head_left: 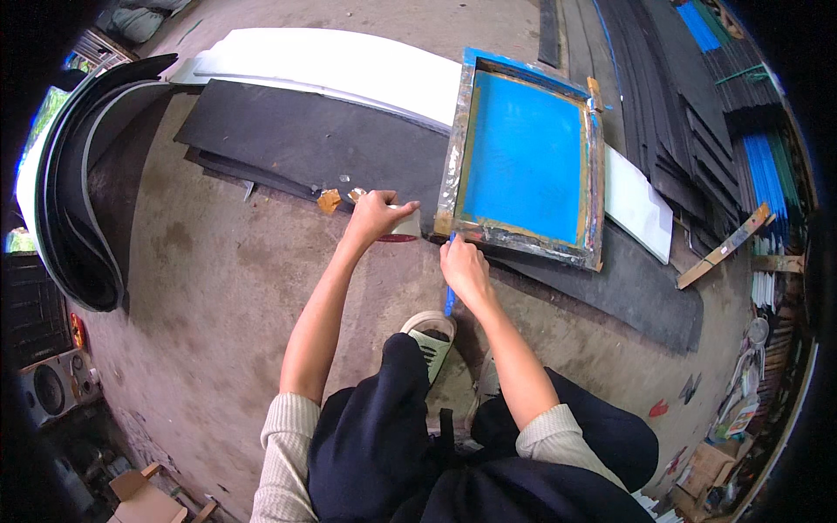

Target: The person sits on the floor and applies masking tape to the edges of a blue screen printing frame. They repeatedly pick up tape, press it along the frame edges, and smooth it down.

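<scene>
At the near edge of the long dark sheet (323, 131), I had both hands in view just beside the near left corner of a framed blue screen (523, 157). The screen rested across that sheet, its far part overlapping the white sheet (340, 70) behind. The left hand (381, 220) was over the dark sheet's near edge, its fingers curled round a white cup-like piece (404, 224) with a dark red lower edge; I could not see inside it. The right hand (466, 268) was by the frame's near left corner, fingers closed on a slim blue tool (450, 302) whose lower end showed above the floor (235, 253); whether its upper end touched the frame I could not tell. A brown scrap (329, 201) lay at the same sheet edge, left of the left hand. As far as I could judge, the setting-up was done: the screen was in position and each hand had its piece. The mesh looked mostly even blue, with no fresh material that I could make out, so I reckoned most of the work on it was left. I could identify no finished result among the sheets.
</scene>
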`<control>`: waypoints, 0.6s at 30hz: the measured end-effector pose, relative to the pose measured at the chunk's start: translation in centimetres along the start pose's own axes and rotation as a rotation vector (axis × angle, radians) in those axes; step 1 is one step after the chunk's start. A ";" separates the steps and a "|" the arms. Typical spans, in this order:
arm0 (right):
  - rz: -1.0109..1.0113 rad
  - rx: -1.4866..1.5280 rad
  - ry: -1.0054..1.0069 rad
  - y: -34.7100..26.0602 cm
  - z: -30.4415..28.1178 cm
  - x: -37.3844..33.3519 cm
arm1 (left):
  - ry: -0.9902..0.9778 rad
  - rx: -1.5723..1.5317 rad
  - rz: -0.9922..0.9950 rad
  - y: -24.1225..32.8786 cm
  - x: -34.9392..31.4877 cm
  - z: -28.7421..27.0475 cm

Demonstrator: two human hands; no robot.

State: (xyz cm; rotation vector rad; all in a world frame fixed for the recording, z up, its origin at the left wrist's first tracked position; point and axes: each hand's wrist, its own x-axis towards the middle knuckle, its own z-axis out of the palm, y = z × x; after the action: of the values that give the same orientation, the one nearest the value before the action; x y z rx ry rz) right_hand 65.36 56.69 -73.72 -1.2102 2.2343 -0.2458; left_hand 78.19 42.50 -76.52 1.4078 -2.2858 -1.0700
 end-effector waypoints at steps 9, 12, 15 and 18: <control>0.007 0.070 -0.043 0.1 2.3 -0.8 | 0.001 -0.036 0.001 -0.4 -0.4 0.1; -0.071 0.062 -0.235 3.6 4.8 -3.1 | -0.006 -0.027 0.011 -0.1 -0.4 0.0; -0.052 0.115 -0.089 3.0 3.5 -3.8 | -0.012 -0.015 0.007 -0.6 -0.7 -0.5; -0.064 0.060 0.156 1.1 -0.3 -0.7 | -0.045 -0.059 0.002 -0.3 -1.6 -0.7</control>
State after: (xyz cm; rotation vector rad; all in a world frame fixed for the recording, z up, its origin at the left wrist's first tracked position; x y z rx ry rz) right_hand 64.74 57.84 -73.63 -1.2705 2.3043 -0.4439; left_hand 79.60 43.43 -76.00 1.3719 -2.2660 -1.1705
